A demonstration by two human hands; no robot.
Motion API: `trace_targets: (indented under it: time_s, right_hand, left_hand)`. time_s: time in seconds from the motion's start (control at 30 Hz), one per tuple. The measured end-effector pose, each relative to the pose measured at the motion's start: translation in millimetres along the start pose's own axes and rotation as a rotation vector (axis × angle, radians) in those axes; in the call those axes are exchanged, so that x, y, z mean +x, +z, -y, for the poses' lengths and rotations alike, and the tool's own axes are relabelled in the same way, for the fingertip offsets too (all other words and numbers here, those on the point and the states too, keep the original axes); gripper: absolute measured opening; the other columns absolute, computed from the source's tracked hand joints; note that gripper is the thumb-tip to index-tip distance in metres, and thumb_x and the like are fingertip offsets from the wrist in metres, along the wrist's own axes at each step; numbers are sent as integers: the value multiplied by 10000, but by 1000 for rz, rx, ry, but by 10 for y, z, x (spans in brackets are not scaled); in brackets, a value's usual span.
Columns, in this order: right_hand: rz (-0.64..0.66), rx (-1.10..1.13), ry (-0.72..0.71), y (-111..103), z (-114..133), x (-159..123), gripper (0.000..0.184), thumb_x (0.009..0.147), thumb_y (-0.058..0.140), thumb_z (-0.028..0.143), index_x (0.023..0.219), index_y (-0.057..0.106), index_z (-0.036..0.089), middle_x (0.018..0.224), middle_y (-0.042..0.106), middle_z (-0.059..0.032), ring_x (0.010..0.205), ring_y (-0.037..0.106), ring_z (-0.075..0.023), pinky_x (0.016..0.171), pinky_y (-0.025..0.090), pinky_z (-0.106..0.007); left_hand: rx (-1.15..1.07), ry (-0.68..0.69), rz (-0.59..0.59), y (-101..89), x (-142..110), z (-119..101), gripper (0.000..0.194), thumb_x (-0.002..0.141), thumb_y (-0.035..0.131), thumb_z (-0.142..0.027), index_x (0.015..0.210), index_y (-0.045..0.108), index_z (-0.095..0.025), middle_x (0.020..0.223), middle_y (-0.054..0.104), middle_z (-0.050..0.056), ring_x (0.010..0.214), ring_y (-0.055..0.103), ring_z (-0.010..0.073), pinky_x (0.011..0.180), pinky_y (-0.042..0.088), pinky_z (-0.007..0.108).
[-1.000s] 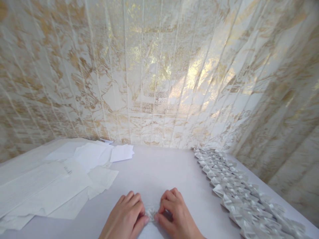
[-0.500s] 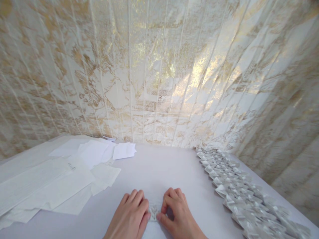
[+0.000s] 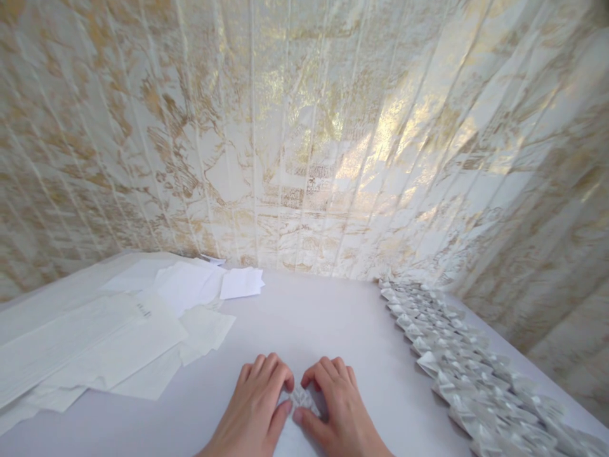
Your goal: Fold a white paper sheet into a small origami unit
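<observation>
My left hand [image 3: 254, 409] and my right hand [image 3: 335, 409] lie close together at the near edge of the white table [image 3: 309, 324]. Between their fingertips sits a small folded piece of patterned white paper [image 3: 301, 398]. Both hands pinch it, thumbs underneath at the front and curled fingers on top. Most of the paper is hidden beneath the fingers.
Loose white paper sheets [image 3: 109, 336] are spread over the table's left side, smaller squares [image 3: 241, 282] at the back. A long row of several folded paper pieces [image 3: 457, 362] runs down the right side. A gold-and-white curtain [image 3: 304, 139] hangs behind the table.
My fingers have drawn closer together over the small paper, and the fold now shows between the fingertips. The view has shifted slightly to the left.
</observation>
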State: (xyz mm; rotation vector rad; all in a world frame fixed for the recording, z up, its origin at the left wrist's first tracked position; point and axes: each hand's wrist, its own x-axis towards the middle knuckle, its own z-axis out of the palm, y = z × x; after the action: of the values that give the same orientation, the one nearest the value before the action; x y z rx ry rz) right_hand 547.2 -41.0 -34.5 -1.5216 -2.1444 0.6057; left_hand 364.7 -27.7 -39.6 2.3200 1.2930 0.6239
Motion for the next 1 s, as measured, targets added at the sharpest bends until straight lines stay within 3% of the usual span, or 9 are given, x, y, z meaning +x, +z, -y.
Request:
trace_targets:
  time_s: [0.1,0.23,0.43,0.6,0.77,1.0]
  right_hand:
    - [5,7,42,-13,46,5,245,729,683,112,921,582,225,946,614,-42,932,518,-276,841,372,-443]
    - [43,120,71,-96,-1,16,418,609,540,11,954,598,240,916,594,-21,941,528,-258,868,379,-429]
    - [82,256,72,-178,-154,30,504,490,451,27,928,625,205,914,604,-36,969,531,-248,900,380,-410]
    - [97,333,-12,-209,-115,-4,397,627,486,75,982,634,175,976,618,-64,970,546,-235,911,396,-385]
    - [137,155,-57,-151,26,-12,360,679,583,65,1030,654,112,1028,599,-112,984,553,-251,880,420,-343]
    - [114,93,-20,-119,67,0,317,752,565,34,1030,685,128,905,584,-64,808,577,-202,748,437,-285]
  left_hand:
    - [-27,25,33,-10,6,5,219,826,473,-55,932,534,-236,993,571,5,943,495,235,808,325,364]
    - [-30,26,78,-16,-2,18,251,827,472,-47,950,558,-249,1016,571,0,982,502,237,820,328,367]
    - [-20,24,95,-48,2,26,207,868,495,-95,964,594,-250,1011,575,8,982,505,237,836,350,367]
    - [-11,32,143,-82,-4,-9,197,806,623,-114,967,600,-226,1071,580,22,1025,492,257,863,364,369]
    - [27,88,128,-86,-8,-11,160,876,540,-64,920,587,-210,1035,611,25,990,519,237,850,388,343]
    - [-142,66,46,-63,-9,0,114,881,529,-95,908,547,-205,944,608,19,925,574,218,798,421,307]
